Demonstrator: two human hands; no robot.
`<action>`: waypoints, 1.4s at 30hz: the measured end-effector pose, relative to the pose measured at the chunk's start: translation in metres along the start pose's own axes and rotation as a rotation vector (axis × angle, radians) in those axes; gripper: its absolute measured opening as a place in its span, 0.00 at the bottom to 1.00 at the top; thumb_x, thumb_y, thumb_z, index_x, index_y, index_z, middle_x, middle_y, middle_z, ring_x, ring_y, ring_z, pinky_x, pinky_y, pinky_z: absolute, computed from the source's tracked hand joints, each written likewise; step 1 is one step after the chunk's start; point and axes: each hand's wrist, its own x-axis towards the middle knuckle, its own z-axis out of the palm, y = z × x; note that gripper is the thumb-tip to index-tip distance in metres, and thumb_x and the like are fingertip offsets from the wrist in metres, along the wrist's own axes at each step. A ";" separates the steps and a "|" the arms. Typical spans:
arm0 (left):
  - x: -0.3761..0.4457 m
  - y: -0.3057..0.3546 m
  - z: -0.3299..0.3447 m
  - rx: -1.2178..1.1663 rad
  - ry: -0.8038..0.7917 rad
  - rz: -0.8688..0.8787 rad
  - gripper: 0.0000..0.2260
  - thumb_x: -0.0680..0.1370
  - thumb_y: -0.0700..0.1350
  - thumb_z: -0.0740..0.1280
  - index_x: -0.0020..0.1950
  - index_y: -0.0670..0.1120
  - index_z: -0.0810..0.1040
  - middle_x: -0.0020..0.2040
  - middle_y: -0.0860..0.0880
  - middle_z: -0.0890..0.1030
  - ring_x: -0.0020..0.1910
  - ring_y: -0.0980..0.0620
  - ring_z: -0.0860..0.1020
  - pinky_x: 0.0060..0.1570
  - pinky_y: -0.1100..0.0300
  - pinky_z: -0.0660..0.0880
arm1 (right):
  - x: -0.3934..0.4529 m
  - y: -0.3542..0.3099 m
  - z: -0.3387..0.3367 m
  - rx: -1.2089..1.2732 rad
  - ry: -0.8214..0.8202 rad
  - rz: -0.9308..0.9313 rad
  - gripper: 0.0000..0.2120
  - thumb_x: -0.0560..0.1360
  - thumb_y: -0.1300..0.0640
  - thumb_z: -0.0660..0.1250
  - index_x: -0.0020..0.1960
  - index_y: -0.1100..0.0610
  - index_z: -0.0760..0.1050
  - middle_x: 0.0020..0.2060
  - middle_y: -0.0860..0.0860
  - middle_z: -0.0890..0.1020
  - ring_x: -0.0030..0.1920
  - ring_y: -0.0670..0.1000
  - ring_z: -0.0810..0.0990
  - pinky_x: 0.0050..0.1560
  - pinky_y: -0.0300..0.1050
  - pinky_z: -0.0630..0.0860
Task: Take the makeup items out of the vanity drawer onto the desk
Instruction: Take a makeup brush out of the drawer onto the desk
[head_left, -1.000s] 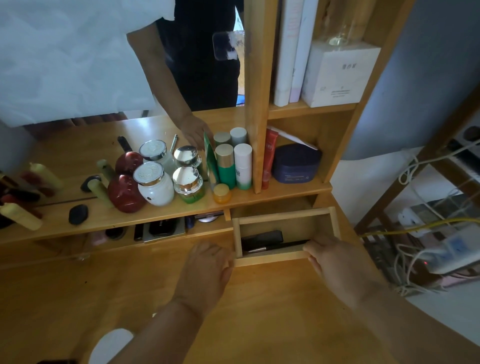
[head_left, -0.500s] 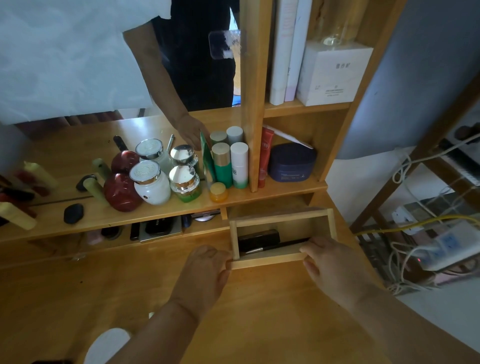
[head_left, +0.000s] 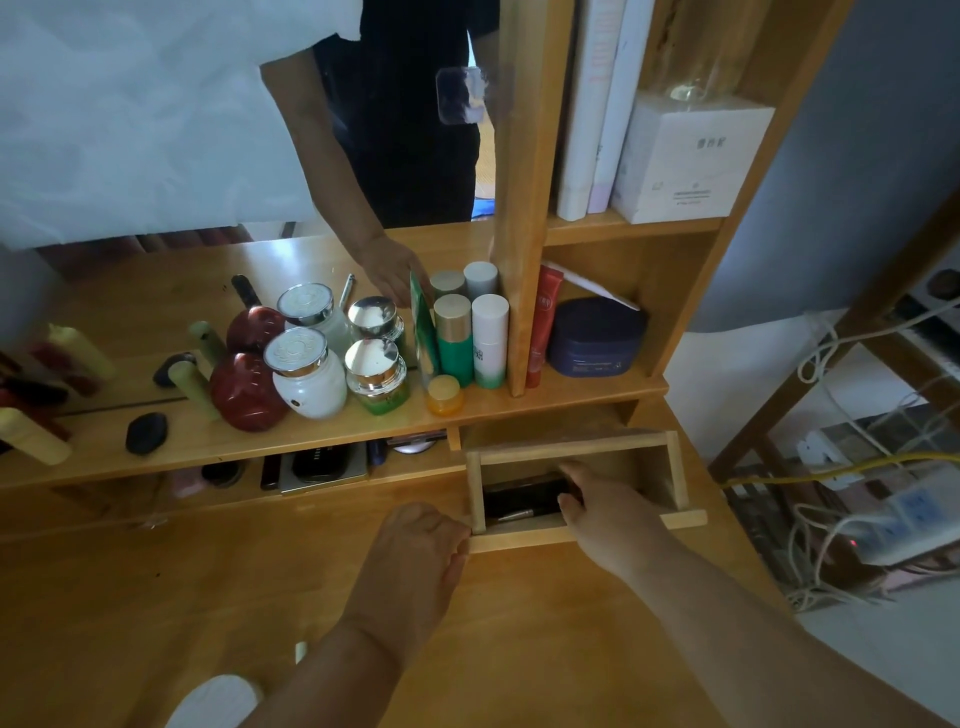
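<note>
A small wooden drawer (head_left: 675, 467) stands pulled out over the desk (head_left: 156, 597), under the shelf. Inside it lie a black case (head_left: 519, 496) and a thin dark pencil (head_left: 514, 515). My right hand (head_left: 608, 514) reaches into the drawer, with its thumb and fingers around the right end of the black case. I cannot tell whether they grip it. My left hand (head_left: 415, 561) rests on the desk and holds the drawer's front left corner.
The shelf (head_left: 571, 395) above carries jars, bottles, a red tube and a dark blue tub (head_left: 595, 338). A mirror behind reflects them. An open slot (head_left: 311, 462) on the left holds compacts. Cables and a power strip (head_left: 904, 525) lie at the right.
The drawer has slid further out. My right hand left the drawer's front edge and went inside to the black case. My left hand stayed at the front left corner.
</note>
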 end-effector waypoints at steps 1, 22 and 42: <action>0.000 0.000 0.000 -0.003 -0.002 -0.005 0.07 0.68 0.48 0.64 0.42 0.51 0.80 0.36 0.55 0.81 0.41 0.55 0.77 0.48 0.67 0.64 | 0.003 0.000 0.002 -0.019 0.001 0.008 0.20 0.80 0.51 0.52 0.72 0.48 0.60 0.55 0.52 0.81 0.53 0.52 0.79 0.57 0.51 0.75; 0.007 0.000 -0.006 -0.028 -0.025 -0.044 0.14 0.70 0.50 0.57 0.44 0.50 0.81 0.37 0.54 0.82 0.40 0.55 0.77 0.48 0.63 0.67 | -0.020 -0.017 0.026 -0.017 0.315 0.075 0.21 0.79 0.54 0.54 0.72 0.52 0.61 0.51 0.47 0.81 0.58 0.47 0.76 0.75 0.54 0.48; 0.004 0.004 -0.007 -0.041 -0.016 -0.020 0.13 0.70 0.50 0.57 0.42 0.51 0.81 0.36 0.55 0.82 0.39 0.55 0.78 0.48 0.66 0.66 | 0.016 -0.004 -0.013 -0.197 -0.155 -0.033 0.14 0.78 0.53 0.52 0.63 0.49 0.62 0.36 0.45 0.75 0.38 0.48 0.71 0.63 0.53 0.62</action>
